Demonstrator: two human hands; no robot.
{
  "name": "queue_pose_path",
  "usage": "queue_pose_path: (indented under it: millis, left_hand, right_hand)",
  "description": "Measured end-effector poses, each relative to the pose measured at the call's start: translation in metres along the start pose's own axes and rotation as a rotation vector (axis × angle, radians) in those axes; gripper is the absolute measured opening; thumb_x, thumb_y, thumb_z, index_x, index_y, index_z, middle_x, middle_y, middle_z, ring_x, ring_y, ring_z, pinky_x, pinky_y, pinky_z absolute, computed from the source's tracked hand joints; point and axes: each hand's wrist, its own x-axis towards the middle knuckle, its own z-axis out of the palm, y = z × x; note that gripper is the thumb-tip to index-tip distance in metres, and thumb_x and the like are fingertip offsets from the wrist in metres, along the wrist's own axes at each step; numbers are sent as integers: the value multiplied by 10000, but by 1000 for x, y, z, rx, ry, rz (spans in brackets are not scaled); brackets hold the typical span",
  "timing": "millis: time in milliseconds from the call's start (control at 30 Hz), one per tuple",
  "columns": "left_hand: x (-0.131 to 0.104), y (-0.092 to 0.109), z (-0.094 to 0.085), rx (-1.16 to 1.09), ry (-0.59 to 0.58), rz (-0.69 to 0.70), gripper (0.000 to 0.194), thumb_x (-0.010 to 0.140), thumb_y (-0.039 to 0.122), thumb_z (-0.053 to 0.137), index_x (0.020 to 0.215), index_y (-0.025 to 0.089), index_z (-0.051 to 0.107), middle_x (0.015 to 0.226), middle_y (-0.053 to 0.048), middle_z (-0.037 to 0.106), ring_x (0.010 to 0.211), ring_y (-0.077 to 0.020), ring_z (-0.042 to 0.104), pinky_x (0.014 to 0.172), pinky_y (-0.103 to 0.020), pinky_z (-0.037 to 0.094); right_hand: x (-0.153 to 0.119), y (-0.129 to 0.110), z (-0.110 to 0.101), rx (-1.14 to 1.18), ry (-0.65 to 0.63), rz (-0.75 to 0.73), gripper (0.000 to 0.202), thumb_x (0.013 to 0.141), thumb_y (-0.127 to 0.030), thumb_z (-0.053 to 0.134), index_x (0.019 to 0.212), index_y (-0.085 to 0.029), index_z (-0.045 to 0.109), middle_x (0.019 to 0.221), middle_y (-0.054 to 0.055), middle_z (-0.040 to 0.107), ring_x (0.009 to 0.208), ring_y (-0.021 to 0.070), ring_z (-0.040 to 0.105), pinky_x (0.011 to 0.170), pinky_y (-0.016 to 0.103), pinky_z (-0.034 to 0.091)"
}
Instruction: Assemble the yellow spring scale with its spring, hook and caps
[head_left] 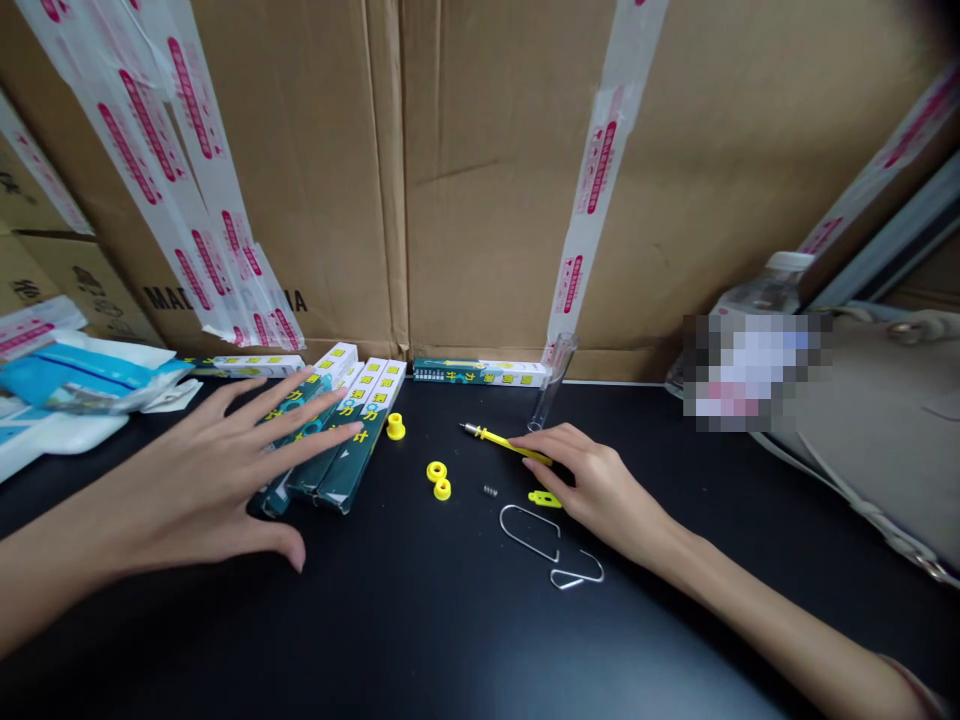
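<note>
My left hand (247,460) is spread with its fingers apart over several green and white narrow boxes (352,455) lying side by side. My right hand (592,480) pinches a thin yellow rod with a metal tip (499,440), which points left. Near its fingertips lies a flat yellow piece (544,499). Between my hands are a yellow flanged cap (395,427), two small yellow rings (437,472) and a small spring (490,491). Closer to me rest a large wire hook (525,535) and a smaller bent hook (577,574). A clear tube (552,385) lies behind my right hand.
Large taped cardboard boxes (487,200) stand along the back of the black table (390,630). Another narrow box (480,373) lies against them. On the right are a plastic bottle (765,290) and a beige bag (885,420). Blue and white packets (82,375) lie at left.
</note>
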Motion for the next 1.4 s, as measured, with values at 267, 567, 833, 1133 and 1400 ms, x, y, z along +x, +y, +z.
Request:
queue_pose_path:
  millis: [267,567,833,1133,1400]
  left_hand:
    - [-11,-9,36,90,182,333,664,913,527,625,1515,384,384,1434,-45,607,1294,-294,597,1123,-460,444]
    - [-2,11,54,217,344,298,491,1008,412,509,1488,439,406,1380,-28,653,1260,-242,630,1083,-417,510]
    - [8,19,61,104,421,299,453,957,463,602,1385,320,566,1375,-61,655,1271,-257,620,1098,-430,500]
    - [16,45,38,164,471,445,538,920,509,573,1303,138,639,1325,-158,677,1203,-341,658,916,-436,603]
    - [47,133,19,-400,498,289,155,903,156,574,777,163,663,682,-15,703,587,-164,591,489,-280,484]
  right_hand:
    - [-2,2,1,5,-15,-38,276,998,-170,509,1216,-166,678,1139,99,738,1034,254,653,915,451,589]
    - [-3,0,1,14,-15,-65,270,994,-172,522,1213,-188,679,1127,90,738,1020,255,651,900,459,591]
    - [-2,2,3,14,31,-16,218,960,-201,606,1145,-197,721,1075,77,760,982,242,690,876,406,593]
    - [-1,6,5,4,114,79,192,937,-183,614,1080,-195,741,928,56,768,762,203,720,725,342,612]
    - [-1,5,11,-39,118,33,241,968,-173,554,1126,-154,735,985,115,712,927,271,656,852,446,573]
